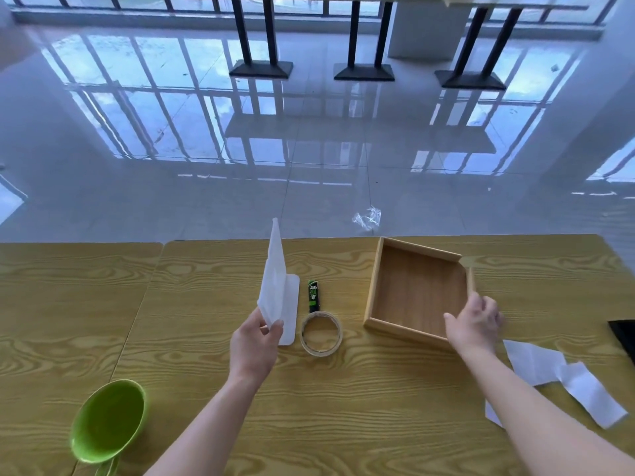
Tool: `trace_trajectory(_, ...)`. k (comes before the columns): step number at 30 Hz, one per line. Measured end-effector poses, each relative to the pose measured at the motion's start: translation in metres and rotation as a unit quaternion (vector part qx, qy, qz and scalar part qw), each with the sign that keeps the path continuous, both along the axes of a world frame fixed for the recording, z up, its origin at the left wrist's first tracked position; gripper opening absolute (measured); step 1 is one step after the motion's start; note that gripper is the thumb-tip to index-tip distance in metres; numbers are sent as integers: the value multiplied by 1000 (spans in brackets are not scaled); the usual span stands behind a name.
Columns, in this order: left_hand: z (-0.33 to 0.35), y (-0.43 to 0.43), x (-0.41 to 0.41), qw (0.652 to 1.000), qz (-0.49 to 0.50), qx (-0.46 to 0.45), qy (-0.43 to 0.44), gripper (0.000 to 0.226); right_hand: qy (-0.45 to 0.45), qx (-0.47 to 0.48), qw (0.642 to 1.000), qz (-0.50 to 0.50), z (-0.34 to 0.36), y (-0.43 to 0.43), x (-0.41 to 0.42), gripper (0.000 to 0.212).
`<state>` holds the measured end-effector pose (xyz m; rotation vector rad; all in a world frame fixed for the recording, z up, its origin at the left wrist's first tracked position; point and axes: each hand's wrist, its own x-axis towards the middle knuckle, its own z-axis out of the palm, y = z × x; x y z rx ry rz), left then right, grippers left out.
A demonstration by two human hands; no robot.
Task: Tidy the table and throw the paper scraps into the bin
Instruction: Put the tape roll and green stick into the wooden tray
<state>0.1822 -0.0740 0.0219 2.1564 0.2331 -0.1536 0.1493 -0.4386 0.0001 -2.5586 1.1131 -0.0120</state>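
My left hand (pixel 256 341) pinches the lower corner of a white sheet of paper (pixel 273 280) and holds it upright above the wooden table (pixel 343 407). Beneath that sheet a flat white rounded pad (pixel 290 317) lies on the table. My right hand (pixel 476 321) grips the near right corner of an empty wooden tray (pixel 415 290). White paper scraps (pixel 563 376) lie on the table to the right of my right forearm. A green round bin (pixel 106 420) stands at the near left edge.
A roll of tape (pixel 321 333) and a small black and green tube (pixel 313 295) lie between the pad and the tray. A dark object (pixel 623 334) shows at the right edge. Crumpled clear plastic (pixel 367 218) lies on the glossy floor beyond the table.
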Motion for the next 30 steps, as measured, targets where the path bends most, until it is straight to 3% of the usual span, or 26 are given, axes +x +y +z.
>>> trace_trajectory(4, -4, 0, 3, 1000, 0, 22, 11, 10, 41, 25, 997, -58, -10, -17, 7, 41)
trace_trajectory(9, -6, 1, 1, 997, 9, 72, -1, 7, 86, 42, 995, -29, -9, -37, 0, 22)
trace_trajectory(20, -9, 0, -6, 996, 6, 88, -10, 10, 51, 63, 995, 54, -10, -4, -11, 50)
trace_trajectory(30, -7, 31, -5, 996, 46, 71, -3, 20, 45, 88, 991, 89, -17, 34, -3, 55)
